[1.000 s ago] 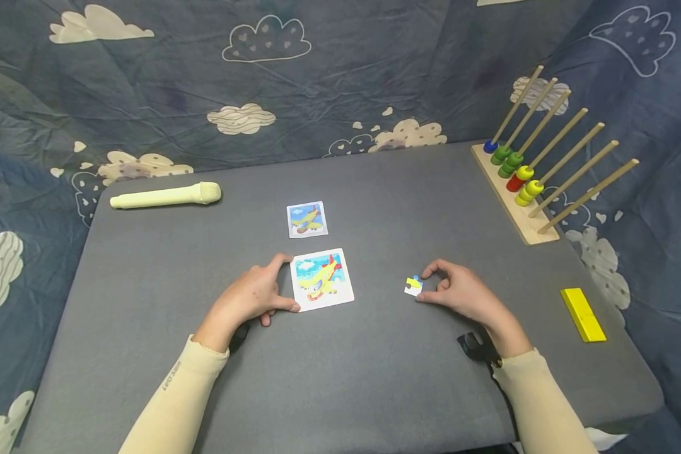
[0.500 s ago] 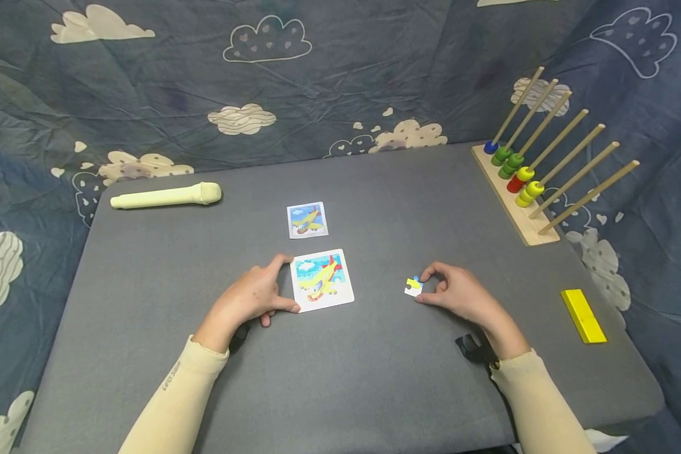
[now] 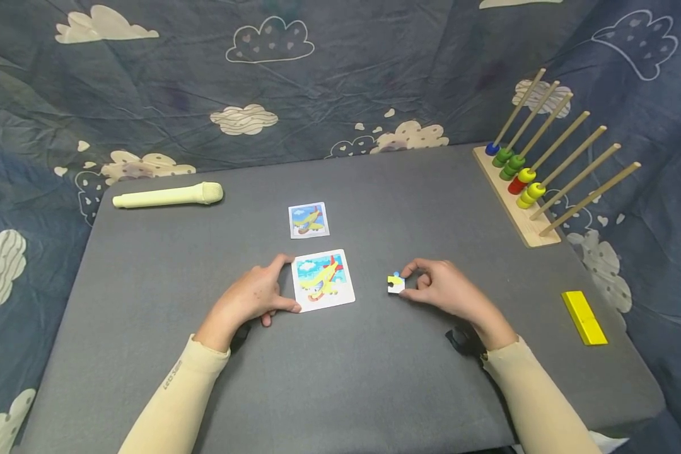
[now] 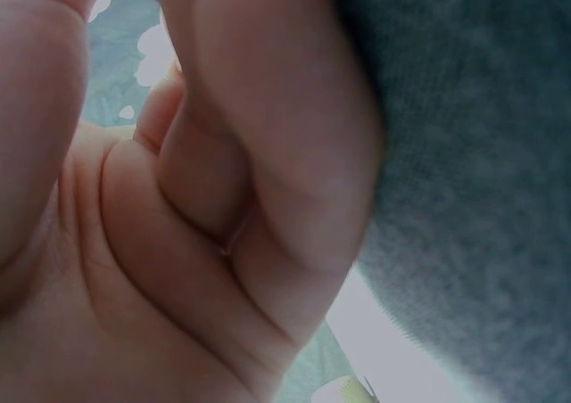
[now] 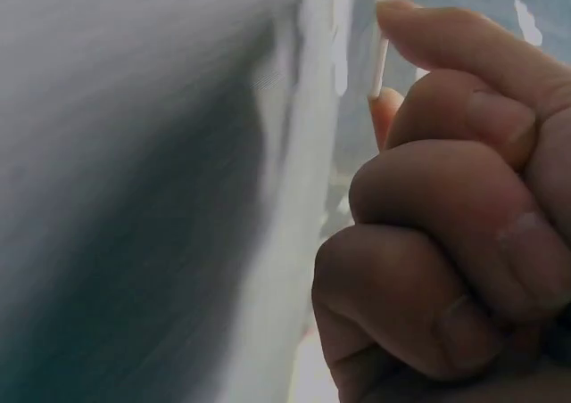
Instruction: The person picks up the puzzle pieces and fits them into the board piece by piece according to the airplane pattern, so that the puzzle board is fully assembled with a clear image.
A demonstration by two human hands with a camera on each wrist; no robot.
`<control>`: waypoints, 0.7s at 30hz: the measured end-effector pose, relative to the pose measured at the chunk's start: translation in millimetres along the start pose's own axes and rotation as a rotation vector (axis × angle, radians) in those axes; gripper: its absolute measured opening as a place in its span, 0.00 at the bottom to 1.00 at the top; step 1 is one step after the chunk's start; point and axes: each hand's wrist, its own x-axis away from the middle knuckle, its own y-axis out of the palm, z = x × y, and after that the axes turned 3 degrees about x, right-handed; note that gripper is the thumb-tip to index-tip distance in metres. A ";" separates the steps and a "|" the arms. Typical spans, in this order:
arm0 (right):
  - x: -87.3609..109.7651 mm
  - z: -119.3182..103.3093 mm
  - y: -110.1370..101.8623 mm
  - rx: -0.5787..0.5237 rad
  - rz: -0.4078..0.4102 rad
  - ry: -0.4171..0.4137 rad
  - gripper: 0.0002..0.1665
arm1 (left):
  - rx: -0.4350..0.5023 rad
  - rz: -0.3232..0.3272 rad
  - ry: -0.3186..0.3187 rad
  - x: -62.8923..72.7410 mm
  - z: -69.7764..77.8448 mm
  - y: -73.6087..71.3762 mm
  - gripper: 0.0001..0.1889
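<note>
A square airplane jigsaw puzzle [image 3: 323,280] with a white border lies on the grey table in the head view. My left hand [image 3: 252,291] holds it by its left side, forefinger at the upper corner and thumb at the lower one. In the left wrist view the other fingers [image 4: 277,127] are curled in. To the right, my right hand [image 3: 445,287] pinches a small puzzle piece [image 3: 396,284], white, yellow and blue, between thumb and forefinger. The right wrist view shows this piece [image 5: 379,55] edge-on, above curled fingers.
Behind the puzzle lies a smaller airplane picture card [image 3: 309,221]. A pale toy microphone [image 3: 167,195] lies at the back left. A wooden peg stand [image 3: 516,195] with coloured beads is at the back right, and a yellow block [image 3: 584,317] lies near the right edge.
My right hand has moved left with the puzzle piece, closer to the puzzle. The left hand keeps its place at the puzzle's left side.
</note>
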 end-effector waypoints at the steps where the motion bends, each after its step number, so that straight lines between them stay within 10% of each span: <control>1: -4.7 -5.5 0.6 0.011 -0.007 -0.029 0.17 | 0.002 -0.002 0.000 -0.2 0.0 0.2 0.53; 10: -44.7 -53.0 21.9 0.011 -0.129 -0.186 0.17 | 0.022 -0.002 -0.012 -2.0 -0.7 -0.9 0.53; 21: -57.3 -59.1 44.3 0.062 -0.157 -0.224 0.15 | 0.017 -0.007 -0.026 -1.9 -1.1 -1.2 0.53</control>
